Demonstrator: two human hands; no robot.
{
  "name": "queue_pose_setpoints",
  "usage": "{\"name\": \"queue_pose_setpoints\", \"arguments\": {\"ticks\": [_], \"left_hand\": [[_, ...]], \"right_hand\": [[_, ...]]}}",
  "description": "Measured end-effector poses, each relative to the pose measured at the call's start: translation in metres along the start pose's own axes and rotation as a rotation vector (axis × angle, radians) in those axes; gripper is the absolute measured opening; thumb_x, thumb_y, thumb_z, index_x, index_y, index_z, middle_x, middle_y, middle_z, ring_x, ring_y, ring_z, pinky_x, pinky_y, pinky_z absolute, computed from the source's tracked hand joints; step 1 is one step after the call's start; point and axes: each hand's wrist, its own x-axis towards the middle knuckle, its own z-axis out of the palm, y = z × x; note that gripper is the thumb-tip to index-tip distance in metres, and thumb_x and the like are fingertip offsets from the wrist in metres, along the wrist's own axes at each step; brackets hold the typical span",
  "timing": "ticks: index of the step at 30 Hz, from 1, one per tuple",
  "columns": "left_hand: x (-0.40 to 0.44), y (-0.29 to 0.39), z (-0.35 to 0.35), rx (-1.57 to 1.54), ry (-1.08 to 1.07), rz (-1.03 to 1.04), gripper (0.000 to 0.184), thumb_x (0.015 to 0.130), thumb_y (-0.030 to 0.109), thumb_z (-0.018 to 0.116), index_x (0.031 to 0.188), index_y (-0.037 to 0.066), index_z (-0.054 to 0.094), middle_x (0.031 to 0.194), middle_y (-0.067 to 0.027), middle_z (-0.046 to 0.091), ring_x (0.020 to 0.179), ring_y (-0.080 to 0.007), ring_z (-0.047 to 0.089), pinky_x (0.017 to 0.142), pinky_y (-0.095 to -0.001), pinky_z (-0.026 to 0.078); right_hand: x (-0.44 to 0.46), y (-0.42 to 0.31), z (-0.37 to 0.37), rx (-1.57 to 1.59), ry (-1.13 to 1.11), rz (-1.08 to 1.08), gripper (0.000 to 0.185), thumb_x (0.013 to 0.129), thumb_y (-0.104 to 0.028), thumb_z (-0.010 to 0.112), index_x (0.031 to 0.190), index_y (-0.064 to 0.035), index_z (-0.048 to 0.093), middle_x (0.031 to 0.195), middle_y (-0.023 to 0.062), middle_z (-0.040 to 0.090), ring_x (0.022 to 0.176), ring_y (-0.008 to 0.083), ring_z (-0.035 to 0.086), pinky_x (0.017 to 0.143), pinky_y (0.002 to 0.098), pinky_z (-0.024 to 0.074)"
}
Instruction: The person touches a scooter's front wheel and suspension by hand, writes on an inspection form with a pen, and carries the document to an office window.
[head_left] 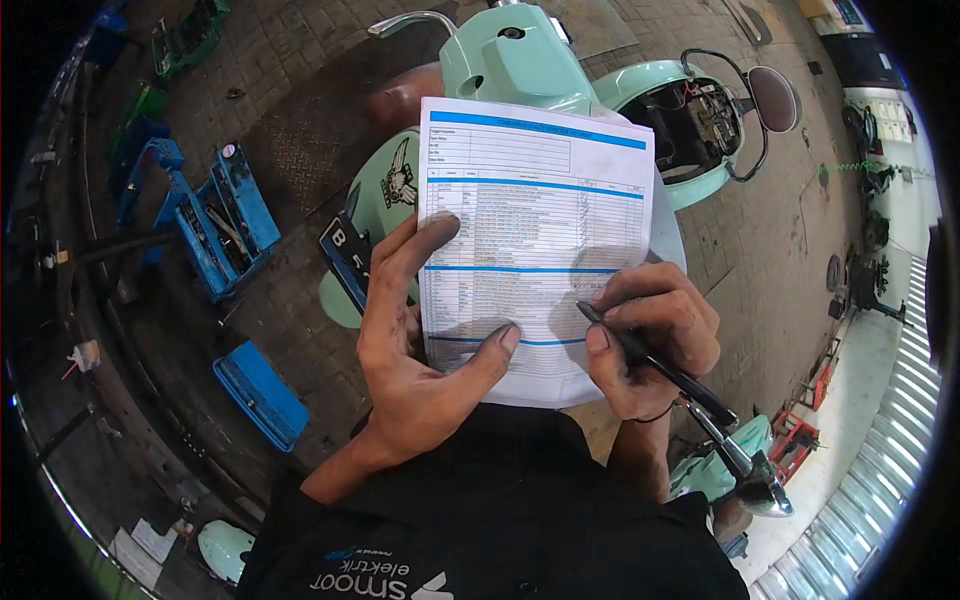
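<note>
Across the left edge of the printed form (535, 235), the left hand (395, 345) holds the sheets steady, its index finger lying on the upper rows and its thumb on the lower ones. At the form's lower right, the right hand (665, 335) grips a black pen (692, 385) between thumb and fingers, the tip over the lower rows; whether it touches the paper I cannot tell. Both hands cover some of the print.

Beyond the form's top edge stands a mint-green scooter panel (515, 60), partly hidden by the sheets. To the form's upper right, a second mint-green shell (690, 125) lies open with wiring exposed, a round mirror (773, 99) beside it. Close on the form's left, a number plate (345, 260) shows past the left hand.

Farther left of the form, an open blue toolbox (228, 222) holds tools, and nearer the wearer a blue metal box (262, 395) lies on the floor (300, 110). Below and right of the form, a shiny metal stalk (728, 450) juts up near the right forearm, with a red metal frame (795, 445) beyond it. At the form's far right runs a corrugated shutter (885, 450).
</note>
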Motion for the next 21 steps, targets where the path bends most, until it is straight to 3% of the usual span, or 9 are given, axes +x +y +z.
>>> {"name": "queue_pose_setpoints", "arguments": {"ticks": [8, 10, 14, 17, 19, 21], "left_hand": [[0.0004, 0.0046, -0.0009, 0.021, -0.011, -0.029, 0.077, 0.078, -0.008, 0.076, 0.146, -0.010, 0.040, 0.148, -0.0225, 0.035, 0.135, -0.0333, 0.051, 0.104, -0.0395, 0.057], [0.0005, 0.0029, -0.0013, 0.043, -0.019, -0.001, 0.077, 0.078, -0.008, 0.076, 0.146, -0.010, 0.040, 0.147, -0.0228, 0.035, 0.135, -0.0335, 0.052, 0.104, -0.0394, 0.058], [0.0003, 0.0020, -0.0015, 0.068, -0.015, 0.026, 0.077, 0.078, -0.008, 0.077, 0.146, -0.010, 0.040, 0.147, -0.0230, 0.035, 0.135, -0.0337, 0.051, 0.104, -0.0396, 0.058], [0.0014, 0.0034, -0.0012, 0.084, -0.020, 0.027, 0.077, 0.078, -0.008, 0.077, 0.146, -0.010, 0.040, 0.148, -0.0224, 0.035, 0.135, -0.0334, 0.051, 0.104, -0.0396, 0.057], [0.0005, 0.0041, -0.0006, 0.087, -0.015, 0.016, 0.077, 0.078, -0.009, 0.077, 0.146, -0.010, 0.040, 0.148, -0.0221, 0.035, 0.135, -0.0331, 0.052, 0.105, -0.0397, 0.057], [-0.0002, 0.0029, 0.0007, 0.025, 0.000, -0.006, 0.077, 0.079, -0.009, 0.076, 0.146, -0.009, 0.040, 0.148, -0.0215, 0.035, 0.136, -0.0325, 0.051, 0.105, -0.0397, 0.057]], "right_hand": [[-0.0004, 0.0003, 0.0015, -0.040, 0.020, -0.028, 0.024, 0.064, 0.002, 0.077, 0.084, -0.0028, 0.064, 0.084, 0.0156, 0.070, 0.067, 0.0216, 0.069, 0.059, 0.0293, 0.0520], [-0.0023, 0.0039, -0.0003, -0.010, 0.015, -0.049, 0.022, 0.069, -0.004, 0.076, 0.086, -0.0024, 0.062, 0.084, 0.0186, 0.068, 0.067, 0.0203, 0.066, 0.060, 0.0297, 0.0503], [-0.0007, 0.0030, -0.0016, 0.005, -0.040, -0.076, 0.022, 0.069, -0.004, 0.076, 0.086, -0.0025, 0.062, 0.085, 0.0181, 0.068, 0.067, 0.0204, 0.066, 0.060, 0.0296, 0.0502], [0.0005, 0.0000, 0.0000, -0.011, -0.003, -0.030, 0.022, 0.063, 0.002, 0.077, 0.080, -0.0032, 0.064, 0.083, 0.0150, 0.070, 0.066, 0.0214, 0.069, 0.058, 0.0295, 0.0522], [-0.0015, 0.0020, -0.0030, -0.046, -0.062, -0.082, 0.022, 0.071, -0.005, 0.078, 0.087, -0.0019, 0.062, 0.085, 0.0185, 0.068, 0.067, 0.0211, 0.067, 0.060, 0.0300, 0.0502], [-0.0029, 0.0027, -0.0017, -0.051, -0.043, -0.074, 0.021, 0.072, -0.005, 0.078, 0.086, -0.0018, 0.062, 0.085, 0.0185, 0.068, 0.068, 0.0211, 0.066, 0.061, 0.0300, 0.0501]]}}
